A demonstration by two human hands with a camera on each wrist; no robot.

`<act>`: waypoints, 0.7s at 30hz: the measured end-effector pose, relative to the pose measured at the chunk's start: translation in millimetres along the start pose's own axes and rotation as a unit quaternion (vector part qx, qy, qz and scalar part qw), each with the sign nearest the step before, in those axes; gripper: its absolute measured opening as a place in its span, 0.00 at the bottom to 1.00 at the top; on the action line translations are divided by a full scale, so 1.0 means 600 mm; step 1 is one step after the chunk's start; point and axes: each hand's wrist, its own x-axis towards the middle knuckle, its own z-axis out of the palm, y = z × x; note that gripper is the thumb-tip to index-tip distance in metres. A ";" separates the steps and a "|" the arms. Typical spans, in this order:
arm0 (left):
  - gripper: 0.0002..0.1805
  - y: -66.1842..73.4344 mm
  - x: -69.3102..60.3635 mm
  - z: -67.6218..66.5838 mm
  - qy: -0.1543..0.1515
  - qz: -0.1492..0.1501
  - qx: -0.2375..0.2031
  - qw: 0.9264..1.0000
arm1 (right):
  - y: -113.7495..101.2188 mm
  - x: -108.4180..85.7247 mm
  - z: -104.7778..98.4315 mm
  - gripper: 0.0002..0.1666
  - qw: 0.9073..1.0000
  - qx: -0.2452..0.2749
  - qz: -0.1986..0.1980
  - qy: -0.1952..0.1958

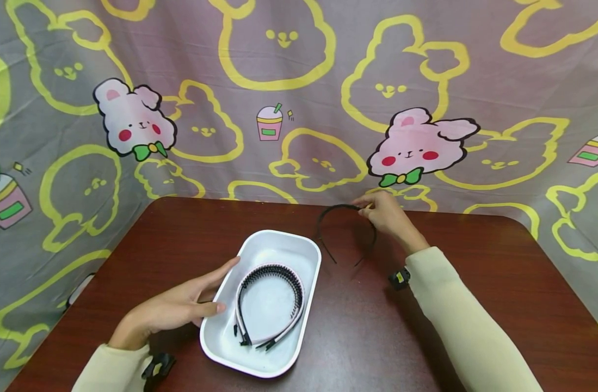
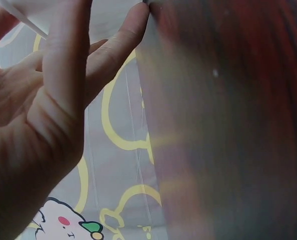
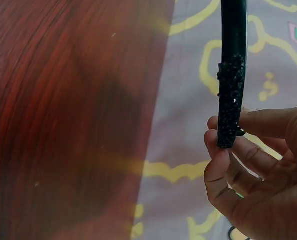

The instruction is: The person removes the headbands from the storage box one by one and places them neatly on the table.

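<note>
My right hand [image 1: 384,215] pinches a thin black headband [image 1: 340,206] near the table's far edge, its two ends pointing down toward me. In the right wrist view, thumb and fingers close on the headband [image 3: 233,30] beside a stretch of rough dark beading. A white tray [image 1: 314,246] lies left of it, and my left hand [image 1: 173,306] holds its left side, thumb over the rim; the other fingers are partly hidden. Inside the tray are several stacked headbands [image 1: 274,269], black with teeth and pale pink. The left wrist view shows the left hand [image 2: 48,100] with a sliver of tray.
A dark red-brown wooden table [image 1: 367,337] carries everything. Behind it hangs a cloth [image 1: 308,109] printed with cartoon rabbits and cups. Black wrist devices [image 1: 400,277] sit at both cuffs. A pale object [image 1: 80,288] shows past the table's left edge.
</note>
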 end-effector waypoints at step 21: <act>0.49 0.006 -0.003 0.000 -0.005 -0.016 -0.035 0.999 | 0.063 0.032 0.031 0.16 0.999 0.003 0.039 0.007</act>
